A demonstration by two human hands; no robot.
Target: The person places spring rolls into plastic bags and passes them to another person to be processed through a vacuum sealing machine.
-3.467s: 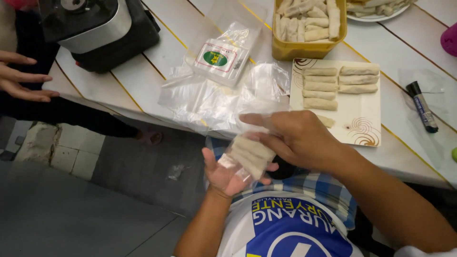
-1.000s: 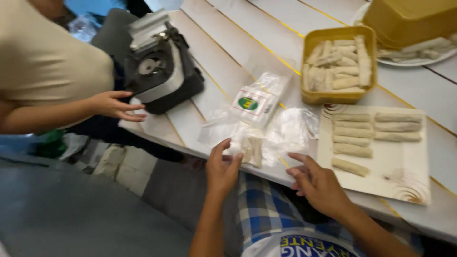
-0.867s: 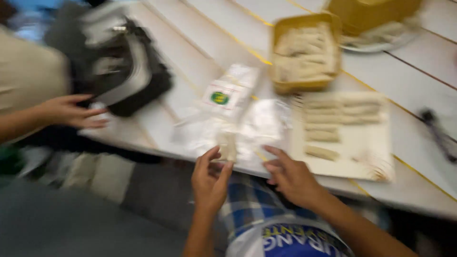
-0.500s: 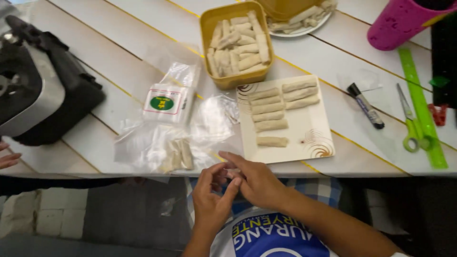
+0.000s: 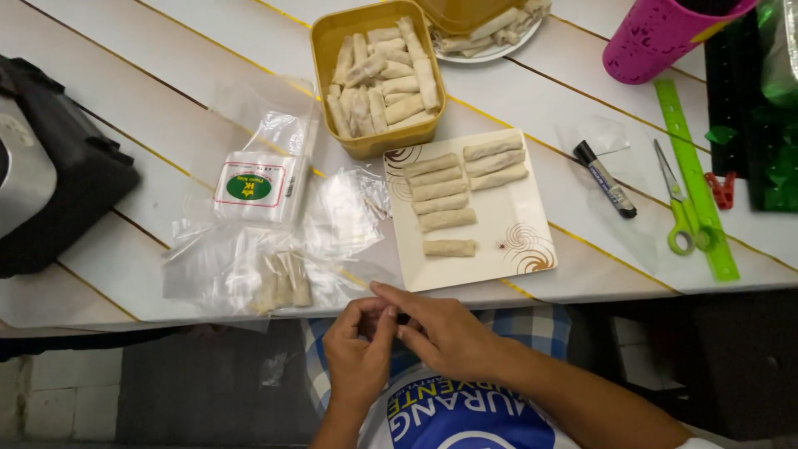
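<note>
My left hand (image 5: pixel 359 353) and my right hand (image 5: pixel 440 333) meet just below the near edge of the white slatted table (image 5: pixel 150 108), over my lap. The fingertips of both are drawn together and pinch something small and dark between them — it is too small for me to tell what it is. Neither hand rests on the table, though my right forefinger reaches up to its edge.

Just beyond my left hand lies a clear plastic bag (image 5: pixel 249 278) with a few pale spring rolls (image 5: pixel 283 281) inside it, flat on the table near the edge. Behind that bag sits a stack of fresh plastic bags (image 5: pixel 253 176) in its wrapper, with a green and red label on top, and more loose clear plastic is crumpled beside it.

Ahead of my right hand is a square white plate (image 5: pixel 507 241) with brown swirls at two corners; it carries rolls in two short columns, one roll lying apart at the near end. Behind the plate stands a yellow tub (image 5: pixel 332 41) heaped with more rolls, and a round plate (image 5: pixel 490 51) of rolls shows at the top edge, partly under another yellow tub.

To the right lie a black marker (image 5: pixel 605 180), green-handled scissors (image 5: pixel 682 208) and a green ruler (image 5: pixel 694 179) — with a pink cup (image 5: pixel 657 37) behind them. A black machine (image 5: pixel 50 175) sits at the far left.
</note>
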